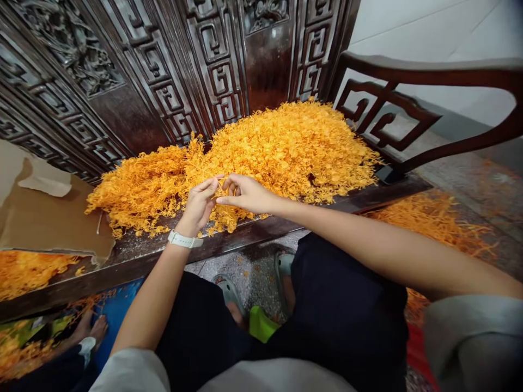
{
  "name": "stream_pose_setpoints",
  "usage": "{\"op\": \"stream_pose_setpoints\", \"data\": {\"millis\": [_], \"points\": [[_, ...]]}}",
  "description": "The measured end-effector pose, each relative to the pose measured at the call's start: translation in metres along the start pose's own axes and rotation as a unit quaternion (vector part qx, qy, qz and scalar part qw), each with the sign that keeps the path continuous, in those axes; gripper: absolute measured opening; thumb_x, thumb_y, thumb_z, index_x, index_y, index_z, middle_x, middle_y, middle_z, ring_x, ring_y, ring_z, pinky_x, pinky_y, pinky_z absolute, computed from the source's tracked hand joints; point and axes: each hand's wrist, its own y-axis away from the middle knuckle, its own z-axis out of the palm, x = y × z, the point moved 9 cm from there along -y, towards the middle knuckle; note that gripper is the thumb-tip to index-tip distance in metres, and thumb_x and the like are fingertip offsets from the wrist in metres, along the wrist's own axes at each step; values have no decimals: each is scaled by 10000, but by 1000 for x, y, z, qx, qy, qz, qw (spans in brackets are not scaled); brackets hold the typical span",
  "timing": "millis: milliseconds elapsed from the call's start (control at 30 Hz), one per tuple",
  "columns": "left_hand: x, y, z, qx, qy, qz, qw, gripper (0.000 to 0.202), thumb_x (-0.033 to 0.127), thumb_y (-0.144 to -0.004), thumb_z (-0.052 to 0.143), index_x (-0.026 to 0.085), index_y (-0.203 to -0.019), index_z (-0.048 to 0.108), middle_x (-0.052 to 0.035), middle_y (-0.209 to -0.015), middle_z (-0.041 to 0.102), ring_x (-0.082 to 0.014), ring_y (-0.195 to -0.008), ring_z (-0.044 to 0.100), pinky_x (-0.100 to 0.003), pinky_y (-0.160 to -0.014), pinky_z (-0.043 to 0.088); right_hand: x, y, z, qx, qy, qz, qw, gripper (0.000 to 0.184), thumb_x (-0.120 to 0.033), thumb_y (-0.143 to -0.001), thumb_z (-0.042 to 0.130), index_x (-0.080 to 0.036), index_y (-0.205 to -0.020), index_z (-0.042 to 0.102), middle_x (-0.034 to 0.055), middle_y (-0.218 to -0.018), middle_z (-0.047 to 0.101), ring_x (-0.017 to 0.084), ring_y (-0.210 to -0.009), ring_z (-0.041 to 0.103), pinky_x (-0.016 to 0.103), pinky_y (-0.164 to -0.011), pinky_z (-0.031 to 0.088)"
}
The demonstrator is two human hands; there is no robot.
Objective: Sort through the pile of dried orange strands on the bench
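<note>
A large heap of small orange plastic sprigs (281, 147) covers the seat of a dark carved wooden bench (134, 256). My left hand (200, 204), with a white watch on the wrist, pinches a few sprigs at the heap's front edge. My right hand (245, 193) meets it from the right, its fingers closed on the same small bunch of sprigs. Both hands hover just above the front of the seat.
A torn brown cardboard box (44, 223) holding more orange sprigs sits at the left. More sprigs lie on the floor at the right (441, 218). The bench's carved back and armrest (408, 120) enclose the heap. Another person's foot (92, 329) shows at the lower left.
</note>
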Motion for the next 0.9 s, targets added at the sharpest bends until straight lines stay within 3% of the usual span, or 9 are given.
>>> {"op": "stream_pose_setpoints", "data": {"millis": [100,200,333,467,667,733,800,867,900], "points": [[6,0,-12,71,-34,23,997,268,338,-748,910,174,-949,843,-100,-1116,774,-146,-863,671,-213,-607,484,-8,1,-6,37,50,-25,998,554,-431,-800,859,-237,-1155,481,6,-908,583,163,-751,502,323,-671,385],[10,2,-16,109,-52,41,992,241,324,-710,919,160,-855,818,-84,-1011,776,-131,-794,667,-224,-630,518,-24,4,-12,55,93,-84,991,493,-353,-859,800,-240,-1211,474,18,-974,564,158,-761,492,339,-729,405],[11,2,-14,99,-33,44,994,230,291,-701,908,158,-849,792,-61,-951,761,-132,-791,674,-229,-640,549,-41,7,-7,21,173,-176,969,257,-280,-935,704,-242,-1172,612,62,-1055,537,225,-960,519,378,-851,411],[7,4,-18,104,-17,22,994,179,264,-751,867,161,-858,768,-50,-907,743,-113,-758,654,-219,-648,543,-40,2,-5,6,192,-197,961,87,-280,-986,623,-251,-1027,695,69,-1002,508,245,-974,494,396,-865,404],[0,2,-12,98,18,24,995,162,97,-710,810,149,-797,683,-9,-798,688,-89,-670,626,-212,-632,510,-48,-4,-5,14,157,-189,969,179,-207,-994,550,-226,-832,622,63,-937,505,238,-961,487,411,-920,409],[2,-4,-20,119,38,34,992,171,14,-703,722,148,-718,617,21,-719,625,-62,-600,572,-188,-578,459,-59,3,10,-24,103,-182,978,180,-169,-976,560,-216,-817,630,63,-935,532,227,-948,512,394,-900,428],[3,-10,-42,171,58,27,983,209,-24,-725,647,158,-684,553,32,-691,593,-58,-579,564,-185,-567,453,-75,19,39,-118,38,-185,975,186,-155,-965,589,-205,-806,671,64,-934,586,214,-934,553,369,-877,452],[6,-15,-65,206,71,6,976,197,0,-790,646,172,-744,561,24,-730,633,-82,-625,624,-203,-602,500,-90,47,76,-293,-18,-175,940,192,-162,-960,632,-198,-791,717,59,-908,660,195,-895,610,336,-851,476],[9,-18,-74,209,73,1,975,163,42,-836,670,180,-803,589,15,-767,664,-97,-664,655,-213,-625,525,-95,64,91,-398,-45,-153,904,192,-176,-955,656,-193,-781,734,57,-883,695,187,-861,641,322,-831,489]]}}
